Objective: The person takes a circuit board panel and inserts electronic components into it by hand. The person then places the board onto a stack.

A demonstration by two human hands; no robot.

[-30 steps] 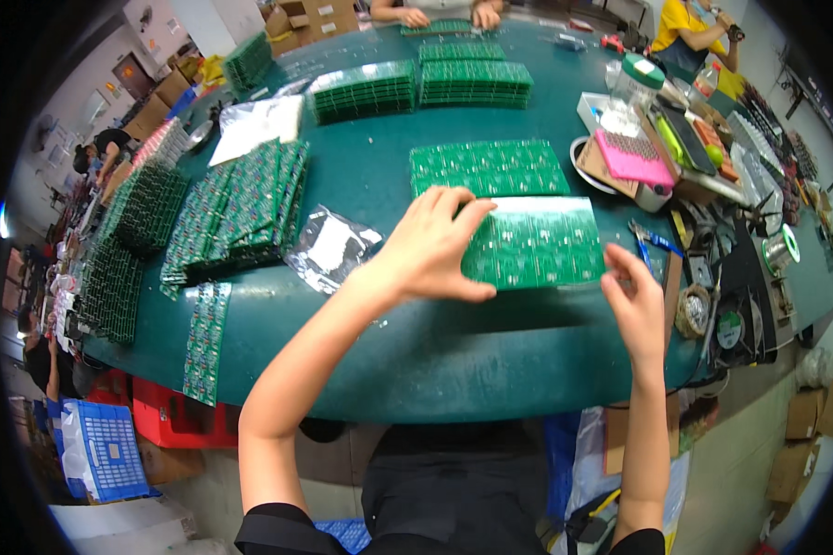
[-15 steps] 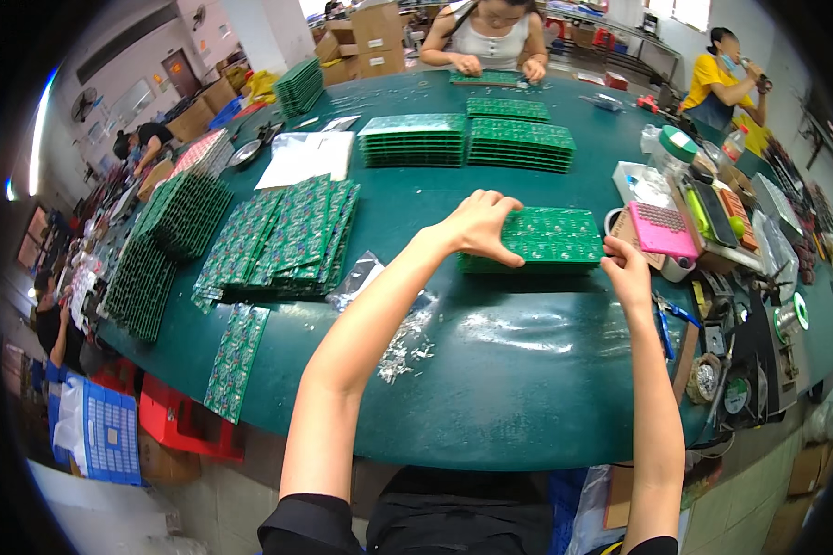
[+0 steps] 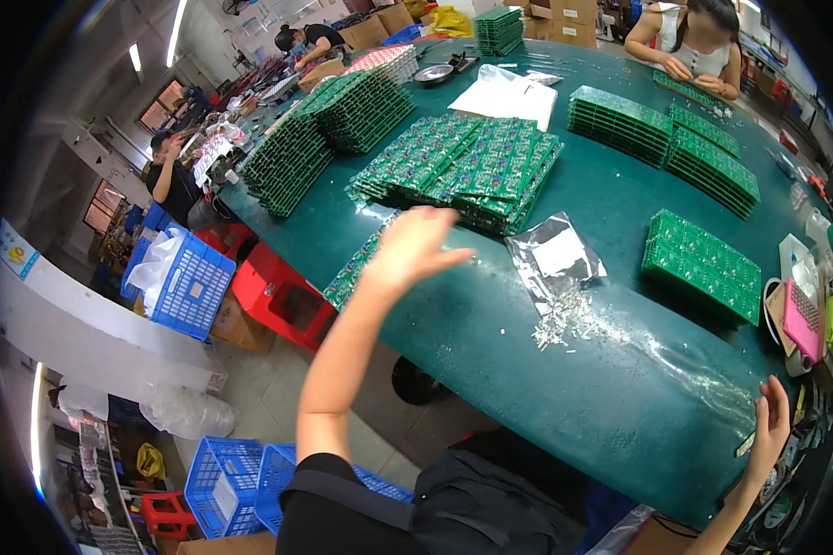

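The left grip (image 3: pixel 411 248) reaches forward, palm down and spread, while the right grip (image 3: pixel 769 425) stands well apart, loosely curled.

A large green tabletop (image 3: pixel 453 319) spreads wide, with a red plastic stool (image 3: pixel 270 289) and a blue crate (image 3: pixel 197 289) near its left side. The floor (image 3: pixel 273 393) is pale grey. Toward the far left, a bright tube light (image 3: pixel 178 32) glows above a window (image 3: pixel 162 104).

On this green table (image 3: pixel 611 435) I see stacked circuit boards (image 3: pixel 500 162), 1 separate board (image 3: pixel 350 272), a plastic bag (image 3: pixel 557 250) and scattered white bits (image 3: pixel 565 321).
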